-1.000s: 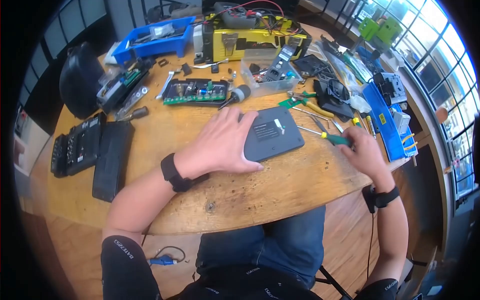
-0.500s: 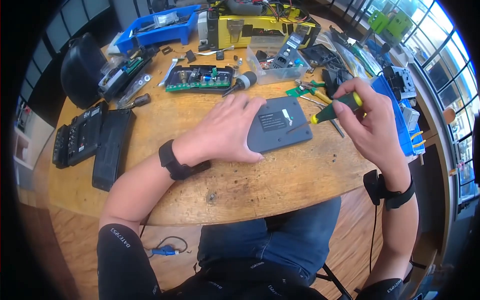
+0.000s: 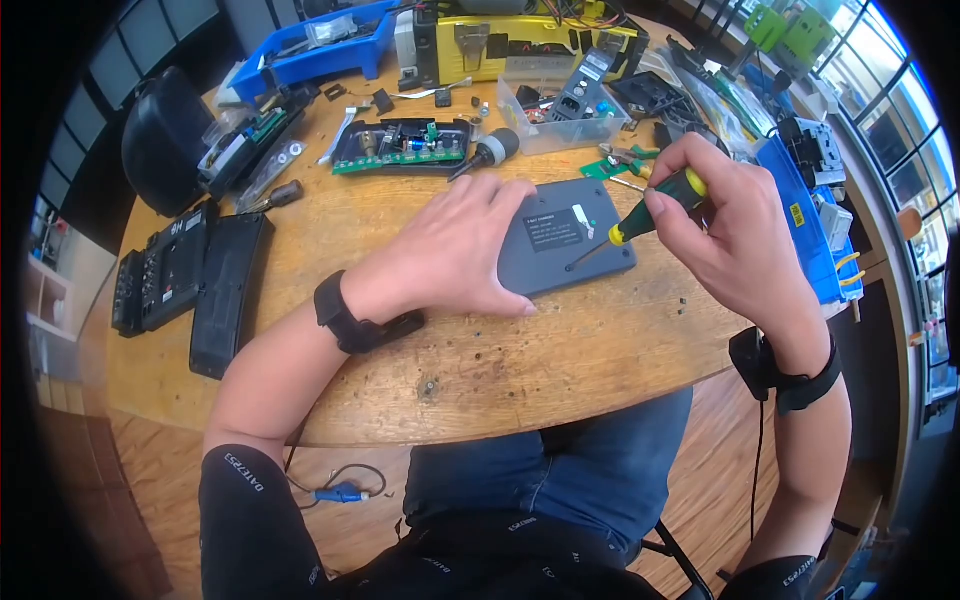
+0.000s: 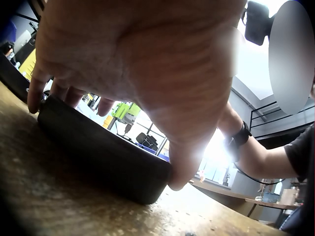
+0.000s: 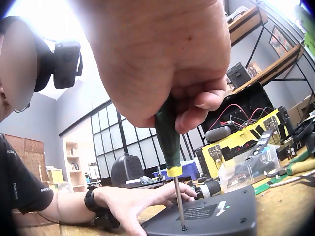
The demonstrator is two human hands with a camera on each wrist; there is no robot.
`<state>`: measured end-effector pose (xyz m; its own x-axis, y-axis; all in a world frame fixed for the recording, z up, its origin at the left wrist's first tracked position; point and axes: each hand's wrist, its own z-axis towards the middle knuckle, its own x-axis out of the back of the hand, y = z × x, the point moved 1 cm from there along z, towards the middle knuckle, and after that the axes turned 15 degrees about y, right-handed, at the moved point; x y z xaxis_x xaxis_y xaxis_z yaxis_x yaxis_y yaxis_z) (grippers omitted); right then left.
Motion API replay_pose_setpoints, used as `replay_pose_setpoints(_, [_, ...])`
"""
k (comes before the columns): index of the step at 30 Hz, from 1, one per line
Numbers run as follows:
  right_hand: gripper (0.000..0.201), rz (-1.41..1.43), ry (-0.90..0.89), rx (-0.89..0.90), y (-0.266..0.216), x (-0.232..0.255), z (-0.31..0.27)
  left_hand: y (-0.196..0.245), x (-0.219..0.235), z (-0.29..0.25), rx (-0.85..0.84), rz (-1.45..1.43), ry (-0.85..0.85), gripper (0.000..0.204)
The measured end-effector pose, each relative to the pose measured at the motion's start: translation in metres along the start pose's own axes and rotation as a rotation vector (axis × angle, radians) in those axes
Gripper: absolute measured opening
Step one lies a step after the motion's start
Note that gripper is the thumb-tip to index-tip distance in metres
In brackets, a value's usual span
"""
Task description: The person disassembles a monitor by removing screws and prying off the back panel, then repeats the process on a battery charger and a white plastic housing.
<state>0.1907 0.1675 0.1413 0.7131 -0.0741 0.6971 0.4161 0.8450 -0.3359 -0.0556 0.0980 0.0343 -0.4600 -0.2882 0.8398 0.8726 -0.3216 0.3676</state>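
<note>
A dark grey flat charger (image 3: 555, 262) lies label side up on the wooden table. My left hand (image 3: 445, 250) grips its left end, thumb at the near edge and fingers over the far side; the left wrist view shows the hand (image 4: 133, 64) spanning the charger's edge (image 4: 98, 152). In my right hand (image 3: 735, 230) is a green and yellow screwdriver (image 3: 652, 212). Its shaft slants down to a hole near the charger's front edge. In the right wrist view the screwdriver (image 5: 170, 142) stands nearly upright, its tip in a hole of the charger (image 5: 221, 216).
Behind the charger lie an open circuit board housing (image 3: 400, 148), a dark cylindrical tool (image 3: 492, 148) and a clear bin (image 3: 570, 130). Pliers (image 3: 630, 155) and a blue tray (image 3: 800, 215) are at the right. Black casings (image 3: 232, 290) lie at the left, a blue bin (image 3: 310, 50) at the back.
My right hand has picked up the screwdriver from the table on the right and brought it over the charger, tip down onto it. My left hand keeps its hold on the charger.
</note>
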Motion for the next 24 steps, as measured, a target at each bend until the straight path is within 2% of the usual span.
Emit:
replay_pose_setpoints(5, [0.019, -0.042, 0.0, 0.054, -0.004, 0.0, 0.007, 0.0, 0.001, 0.0, 0.011, -0.002, -0.016, 0.104])
replay_pose_setpoints(7, [0.015, -0.192, -0.081, 0.174, -0.008, -0.001, 0.014, 0.0, -0.001, 0.0, -0.017, -0.014, 0.015, 0.104])
replay_pose_setpoints(8, [0.015, -0.193, -0.08, 0.169, -0.009, -0.004, 0.016, -0.001, -0.001, 0.0, -0.021, -0.015, 0.011, 0.104])
replay_pose_setpoints(10, [0.019, -0.314, 0.009, 0.309, -0.013, -0.012, 0.021, -0.003, -0.002, 0.0, -0.034, -0.023, 0.023, 0.104])
replay_pose_setpoints(11, [0.019, -0.314, 0.01, 0.309, -0.012, -0.015, 0.024, -0.002, -0.001, 0.0, -0.034, -0.022, 0.023, 0.104])
replay_pose_setpoints(13, [0.021, -0.046, -0.011, 0.361, -0.011, -0.019, 0.028, -0.001, 0.0, 0.0, -0.017, -0.026, 0.02, 0.104])
replay_pose_setpoints(16, [0.018, -0.128, -0.049, 0.333, -0.016, -0.013, 0.03, 0.0, 0.001, 0.0, -0.008, -0.011, 0.009, 0.103])
replay_pose_setpoints(17, [0.015, -0.188, -0.062, 0.238, -0.019, -0.011, 0.03, 0.001, 0.002, 0.0, -0.007, -0.013, 0.01, 0.103])
replay_pose_setpoints(18, [0.015, -0.191, -0.064, 0.239, -0.02, -0.012, 0.03, 0.001, 0.002, 0.0, -0.001, -0.013, 0.003, 0.103])
replay_pose_setpoints(20, [0.018, -0.227, -0.078, 0.106, -0.019, -0.014, 0.032, 0.001, 0.003, 0.001, 0.005, -0.014, 0.001, 0.103])
replay_pose_setpoints(24, [0.016, -0.085, -0.002, 0.247, -0.02, -0.014, 0.03, 0.001, 0.002, 0.001, 0.0, -0.003, -0.003, 0.102])
